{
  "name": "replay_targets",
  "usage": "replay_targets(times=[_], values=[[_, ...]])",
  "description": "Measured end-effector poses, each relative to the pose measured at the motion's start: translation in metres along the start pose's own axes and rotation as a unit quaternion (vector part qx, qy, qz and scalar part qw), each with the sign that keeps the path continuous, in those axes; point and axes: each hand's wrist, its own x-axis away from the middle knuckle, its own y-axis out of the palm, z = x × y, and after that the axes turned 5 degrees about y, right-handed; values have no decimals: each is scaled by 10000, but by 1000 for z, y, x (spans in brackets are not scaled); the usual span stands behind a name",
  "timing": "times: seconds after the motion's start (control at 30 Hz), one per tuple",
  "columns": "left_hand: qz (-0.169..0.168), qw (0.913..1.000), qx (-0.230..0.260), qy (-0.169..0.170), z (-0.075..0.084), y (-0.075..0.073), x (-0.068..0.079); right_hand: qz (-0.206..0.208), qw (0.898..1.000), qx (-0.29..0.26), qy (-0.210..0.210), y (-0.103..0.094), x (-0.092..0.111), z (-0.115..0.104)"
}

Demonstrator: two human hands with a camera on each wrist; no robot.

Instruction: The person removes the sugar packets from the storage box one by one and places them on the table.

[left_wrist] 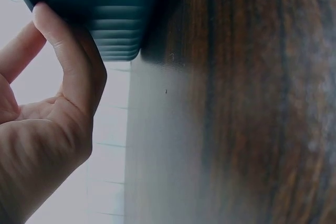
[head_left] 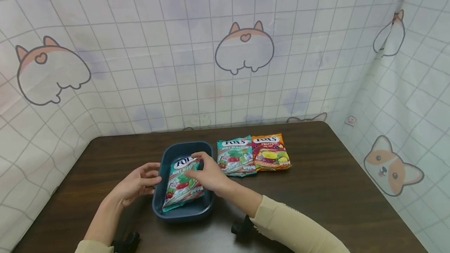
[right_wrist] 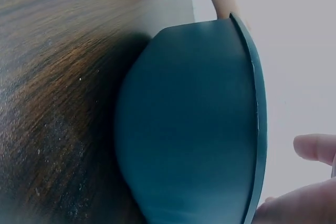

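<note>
**Green candy bag (head_left: 183, 187) lies in the blue tub (head_left: 183, 217)**

On the left, the left hand (head_left: 142, 182) is at the side of the tub. Its bent fingers touch the outside, up near the edge. I can't tell if it pinches the edge or just leans on it. I think a soft push is best there, so the tub doesn't slide or tip.

Inside the tub, the bag lies on a slant with its words up. Its top points to the back and a little to the right. I think it fits best low and flat, with no corner poking over the edge.

Next comes the right hand (head_left: 207, 173), over the bag's top right part. Its thumb and pointer finger are spread, not curled round anything. I can't see if the tips touch the bag. Go gently, I'd say, because a hard squeeze could crumple it.

Farther right, another green bag (head_left: 236, 157) and an orange bag (head_left: 270, 153) lie side by side on the desk (head_left: 334, 190).
</note>
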Motion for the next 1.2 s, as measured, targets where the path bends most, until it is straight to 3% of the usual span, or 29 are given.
replay_targets(times=[0.33,0.63,1.2], values=[[-28,10000,81,2,0,0,2,-186,9985,-474,221,-3,-3,2],[-21,9999,115,19,1,0,1,-360,9990,-266,19,-5,-3,-1],[-14,9999,111,25,2,1,1,-814,9964,-219,88,-7,-4,2]])
